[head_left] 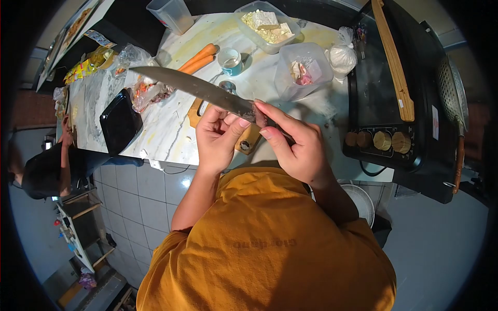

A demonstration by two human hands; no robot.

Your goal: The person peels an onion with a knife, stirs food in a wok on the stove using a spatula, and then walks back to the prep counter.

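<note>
A large knife (192, 87) is held up above the counter, its blade pointing to the upper left. My left hand (222, 132) is closed in a pinch at the blade's lower edge, near the handle end. My right hand (298, 140) is closed around the knife's handle end, with thumb and index finger at the base of the blade. Small bits of food cling to the blade there. Beneath the hands lies a wooden board (248, 142), mostly hidden by them. Two carrots (199, 58) lie behind the blade, beside a small blue-labelled cup (230, 61).
Plastic containers of white food (265, 32) and pinkish pieces (302, 72) stand behind. A bag of white powder (342, 57) is near the black oven (399, 98). At left are a black tray (121, 123), plastic bags (148, 93) and another person (46, 168).
</note>
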